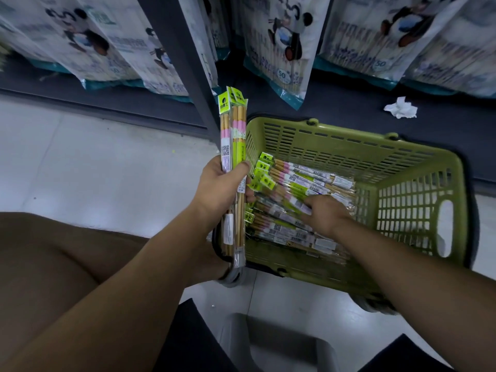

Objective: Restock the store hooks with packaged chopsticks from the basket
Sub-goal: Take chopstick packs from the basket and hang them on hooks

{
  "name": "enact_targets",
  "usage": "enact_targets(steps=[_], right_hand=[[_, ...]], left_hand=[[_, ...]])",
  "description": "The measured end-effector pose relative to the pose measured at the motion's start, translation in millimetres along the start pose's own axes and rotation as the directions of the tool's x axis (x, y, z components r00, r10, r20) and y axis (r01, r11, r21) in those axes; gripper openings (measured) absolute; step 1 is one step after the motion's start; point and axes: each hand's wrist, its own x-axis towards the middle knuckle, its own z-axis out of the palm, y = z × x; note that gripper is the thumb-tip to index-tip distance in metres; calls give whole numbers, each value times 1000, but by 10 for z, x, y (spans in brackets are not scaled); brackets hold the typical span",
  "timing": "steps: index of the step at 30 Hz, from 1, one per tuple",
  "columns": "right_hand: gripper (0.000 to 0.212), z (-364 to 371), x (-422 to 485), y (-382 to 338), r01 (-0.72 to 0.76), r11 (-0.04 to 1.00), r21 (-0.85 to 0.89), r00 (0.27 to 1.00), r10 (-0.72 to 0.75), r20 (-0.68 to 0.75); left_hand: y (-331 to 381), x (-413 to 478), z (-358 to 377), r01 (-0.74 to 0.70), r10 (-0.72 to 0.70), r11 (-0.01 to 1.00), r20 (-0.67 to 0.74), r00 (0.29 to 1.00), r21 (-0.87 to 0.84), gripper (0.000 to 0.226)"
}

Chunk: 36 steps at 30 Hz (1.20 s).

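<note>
Green slotted basket (349,146) on the floor — chopstick packs (295,183) piled inside; bundle (233,130) held upright.

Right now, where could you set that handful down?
On the pale floor left of the basket, below the dark shelf base. The basket is crowded with chopstick packs, where the right hand reaches; the left hand holds the handful.

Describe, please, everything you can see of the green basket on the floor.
The basket is olive-green slotted plastic, rectangular, open-topped, with a cut-out grip in its right wall. It stands upright on the pale floor beside the dark shelf base, holding a layer of packaged chopsticks. The right hand reaches inside onto the packs.
</note>
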Motion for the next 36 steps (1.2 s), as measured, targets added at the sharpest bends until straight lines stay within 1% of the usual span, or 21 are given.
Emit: enact_targets(steps=[1,3,4,6,8,11,12,13,16,19,21,22,24,26,27,29,30,31,33,35,36], right_hand=[[28,-103,-24,8,-1,995,96,1000,0,4],[34,-337,-105,-26,9,953,302,1000,-4,-19],[34,-446,-150,-65,20,924,382,999,-6,-38],[25,-636,-264,-178,59,857,512,996,-20,-83],[21,-798,-402,-322,100,774,626,993,-36,-115],[26,-1026,-610,-506,177,704,688,984,-103,-149],[30,-1098,-681,-556,206,705,679,978,-122,-170],[33,-1170,-755,-598,236,735,636,970,-134,-204],[38,-1409,-1019,-684,295,890,347,928,-181,-326],[56,-1656,-1313,-735,240,970,38,917,-213,-338],[60,-1810,-1484,-777,170,976,-138,900,-211,-383],[60,-1879,-1556,-800,145,974,-176,898,-204,-390],[55,-1999,-1686,-843,147,976,-163,912,-198,-359],[34,-2108,-1788,-851,205,977,-56,926,-212,-312],[27,-2171,-1824,-844,248,969,12,919,-231,-318],[19,-2311,-1894,-825,346,927,145,874,-262,-409],[22,-2391,-1930,-816,397,890,226,843,-257,-472],[25,-2472,-1968,-810,444,835,326,819,-230,-526],[20,-2640,-2039,-818,517,687,510,788,-149,-598],[14,-2825,-2095,-849,587,555,589,741,-77,-667],[11,-2922,-2118,-871,627,500,598,709,-47,-704]], left_hand=[[2,-3,10,5,-5,1000,-5,1000,-4,10],[20,0,49,35,-35,999,-13,999,-27,9],[37,-3,79,63,-64,997,-11,998,-51,8],[67,-34,168,128,-127,985,16,992,-112,6],[93,-107,284,171,-161,974,75,984,-148,10],[187,-265,481,189,-140,958,221,965,-217,24],[237,-314,537,182,-120,955,255,959,-235,26],[297,-358,583,172,-99,952,276,956,-253,27],[514,-466,673,140,-34,939,321,947,-313,27],[751,-570,743,97,25,938,343,939,-334,17],[906,-633,789,46,73,946,349,934,-321,13],[977,-660,801,19,96,951,352,931,-309,12],[1116,-713,814,-24,131,959,365,922,-283,11],[1251,-772,820,-59,161,963,386,908,-264,10],[1320,-799,824,-79,179,963,392,902,-259,12],[1463,-842,827,-141,235,958,404,884,-248,20],[1535,-861,826,-179,266,955,416,869,-238,24],[1608,-883,825,-221,297,950,425,855,-220,28],[1761,-923,828,-338,376,927,422,825,-164,37],[1913,-966,844,-465,467,877,432,772,-117,39],[1990,-996,859,-520,506,848,445,739,-101,37]])
